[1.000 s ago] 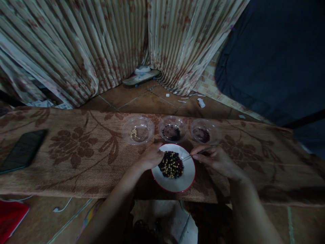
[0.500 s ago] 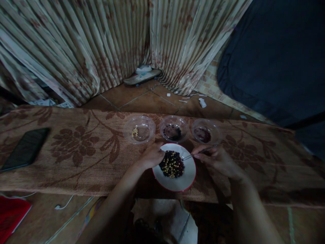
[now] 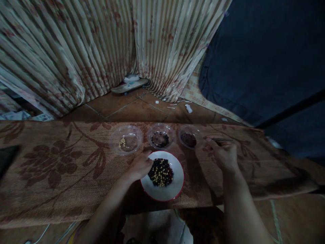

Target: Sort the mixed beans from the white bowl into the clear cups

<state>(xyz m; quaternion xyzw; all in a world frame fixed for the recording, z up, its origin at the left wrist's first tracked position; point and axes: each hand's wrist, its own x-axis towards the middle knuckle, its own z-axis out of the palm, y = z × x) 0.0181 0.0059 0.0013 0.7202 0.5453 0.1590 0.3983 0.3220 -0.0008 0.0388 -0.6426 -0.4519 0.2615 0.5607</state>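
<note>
My left hand [image 3: 139,166] grips the left rim of a white plate [image 3: 177,183] with a red edge, thumb over the rim. A mixed heap of dark beans and yellow beans [image 3: 160,173] lies on the plate. My right hand [image 3: 223,152] is closed around thin chopsticks [image 3: 224,139], whose tips point left over the right clear bowl [image 3: 190,145], which has dark red beans in it. Beside it stand the middle clear bowl [image 3: 161,145], with black beans, and the left clear bowl [image 3: 135,150], with a few yellow beans. Whether the tips hold a bean cannot be made out.
A patterned brown cloth [image 3: 63,189] covers the long table. A dark phone-like slab [image 3: 7,156] lies at its left end. Behind the table are striped curtains [image 3: 101,51], a skateboard [image 3: 130,85] and white scraps [image 3: 188,108] on the tiled floor.
My right hand has moved the chopsticks from the plate up and right to the right bowl. My left hand stays on the plate's rim. The view has shifted, so the table appears lower and further left.
</note>
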